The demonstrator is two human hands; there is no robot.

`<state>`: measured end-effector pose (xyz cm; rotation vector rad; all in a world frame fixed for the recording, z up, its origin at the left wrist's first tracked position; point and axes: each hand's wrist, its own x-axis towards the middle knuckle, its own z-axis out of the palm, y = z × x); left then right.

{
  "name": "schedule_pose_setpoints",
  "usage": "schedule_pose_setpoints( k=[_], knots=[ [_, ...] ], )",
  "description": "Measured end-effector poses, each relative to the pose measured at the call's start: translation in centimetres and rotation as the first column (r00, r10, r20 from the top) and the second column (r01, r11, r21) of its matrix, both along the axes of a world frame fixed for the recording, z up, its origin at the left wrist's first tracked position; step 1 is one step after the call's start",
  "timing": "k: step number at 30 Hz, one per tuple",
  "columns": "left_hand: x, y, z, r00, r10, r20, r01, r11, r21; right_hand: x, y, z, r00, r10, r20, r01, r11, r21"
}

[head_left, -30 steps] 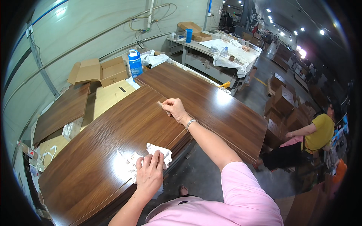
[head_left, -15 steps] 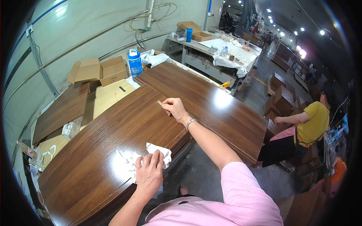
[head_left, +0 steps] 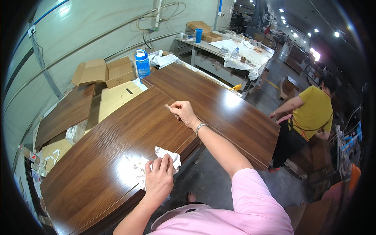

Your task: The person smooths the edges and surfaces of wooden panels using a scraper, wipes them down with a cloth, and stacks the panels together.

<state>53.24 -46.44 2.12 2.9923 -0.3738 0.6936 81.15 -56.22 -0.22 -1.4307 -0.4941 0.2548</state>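
My left hand (head_left: pixel 159 176) presses down on a crumpled white cloth (head_left: pixel 173 157), its fingers curled over it near the front edge of a dark brown wood-grain panel (head_left: pixel 98 152). Farther up the same panel, my right hand (head_left: pixel 183 112) pinches a small, thin, pale piece (head_left: pixel 168 106) against the surface, close to the groove near the panel's end. What the piece is I cannot make out; the fingers hide most of it. A second brown panel (head_left: pixel 211 98) lies beyond and to the right, beside the first one.
A blue bottle (head_left: pixel 142 64) and an open cardboard box (head_left: pixel 119 74) stand behind the panels. Another brown panel (head_left: pixel 64 113) leans at the left. A yellow-handled tool (head_left: pixel 235 87) lies near the far edge. At the right, a person in a yellow shirt (head_left: pixel 313 109) bends beside stacked boards.
The person in yellow has turned away and leaned closer to the panels. My hands keep nearly the same places on the panel; the whole view has shifted slightly.
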Motion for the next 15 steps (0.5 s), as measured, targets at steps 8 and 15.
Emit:
schedule_pose_setpoints(
  k=[8, 15],
  knots=[
    [2.4, -1.7, 0.4, 0.998, -0.052, -0.034, 0.053, 0.997, 0.052, 0.0, 0.2, -0.3, 1.0, 0.01, 0.027, -0.009, 1.0, -0.023],
    [6.0, -4.0, -0.3, 0.997, -0.064, -0.048, 0.07, 0.988, 0.135, 0.1, 0.2, -0.4, 0.998, -0.033, 0.048, 0.033, 0.999, 0.002]
  ],
)
